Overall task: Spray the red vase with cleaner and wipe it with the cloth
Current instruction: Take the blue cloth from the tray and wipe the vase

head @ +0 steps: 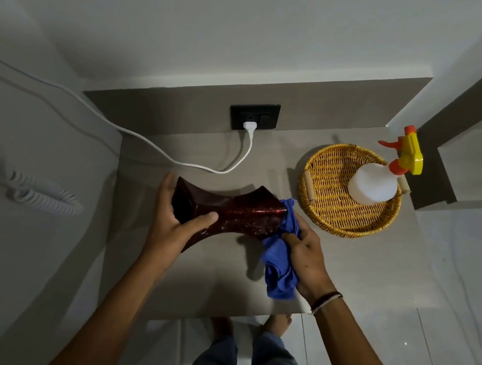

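The red vase (238,212), dark and glossy with flared ends, lies tipped on its side above the small table (204,287). My left hand (176,219) grips its left, open end. My right hand (304,252) holds a bunched blue cloth (277,254) pressed against the vase's right end. The spray bottle (374,183), white with a yellow and orange trigger head, stands in a wicker basket (323,199) at the right, away from both hands.
A white cable (175,160) runs from a plug in the black wall socket (254,116) across the back of the table. A coiled white cord (45,195) lies on the left. My bare feet and a tiled floor show below the table's front edge.
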### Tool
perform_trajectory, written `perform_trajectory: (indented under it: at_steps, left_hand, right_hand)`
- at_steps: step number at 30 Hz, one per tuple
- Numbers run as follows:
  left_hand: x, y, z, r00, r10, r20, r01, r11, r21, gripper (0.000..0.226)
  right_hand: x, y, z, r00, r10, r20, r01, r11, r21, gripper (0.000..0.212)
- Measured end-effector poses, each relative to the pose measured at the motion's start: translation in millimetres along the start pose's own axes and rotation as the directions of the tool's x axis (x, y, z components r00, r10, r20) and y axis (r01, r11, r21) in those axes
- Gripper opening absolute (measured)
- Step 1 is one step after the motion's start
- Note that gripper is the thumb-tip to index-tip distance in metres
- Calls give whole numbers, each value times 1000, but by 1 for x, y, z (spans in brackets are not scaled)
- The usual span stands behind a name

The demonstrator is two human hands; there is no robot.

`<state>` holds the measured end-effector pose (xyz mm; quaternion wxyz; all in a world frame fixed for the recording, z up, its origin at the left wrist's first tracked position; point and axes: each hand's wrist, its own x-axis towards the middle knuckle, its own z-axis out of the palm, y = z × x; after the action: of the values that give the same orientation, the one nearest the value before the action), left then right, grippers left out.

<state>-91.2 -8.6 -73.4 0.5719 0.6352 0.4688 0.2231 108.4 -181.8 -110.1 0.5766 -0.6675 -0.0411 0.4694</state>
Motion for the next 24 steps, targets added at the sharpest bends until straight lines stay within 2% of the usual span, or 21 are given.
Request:
perform_trajectory:
  at_steps: [2,4,7,9,11,13,14,16,18,21,24]
  left_hand:
    - [-1,4,-3,997,38,68,-41,999,35,116]
    - [-2,6,-13,981,86,176,-103,990,94,127]
    - [-5,6,-27,941,93,324,-208,917,341,151]
    - [-7,4,-31,930,68,360,-238,859,454,158]
    - [-5,1,-32,935,143,325,-294,824,484,148]
    - [-1,-1,-32,918,305,253,-393,790,471,121]
    - [0,-2,-32,903,362,229,-429,771,471,113]
    - [0,-9,-30,893,391,223,-449,751,484,112]
    - [-2,-16,-28,904,370,214,-427,791,438,115]
    - [-11,-19,-26,901,381,208,-434,804,407,106]
    - [-16,-15,-18,891,406,203,-454,793,406,97]
  right_hand:
    - [0,-7,5,1000,22,8,-22,998,53,57]
    - [3,-18,6,998,54,16,-55,995,89,58]
    - [5,-34,5,994,100,44,-104,991,86,52]
    - [4,-42,6,990,131,59,-133,991,28,46]
    - [4,-43,6,987,148,64,-145,988,-52,40]
    - [2,-41,6,990,130,54,-126,990,-65,41]
    - [1,-39,7,997,75,32,-72,994,-76,46]
    - [-3,-26,9,987,-146,-67,126,961,-246,57]
    - [-12,-12,14,910,-405,-87,319,820,-476,65]
    - [-35,5,28,796,-605,21,506,648,-569,71]
    - [-63,10,66,729,-649,220,643,538,-545,79]
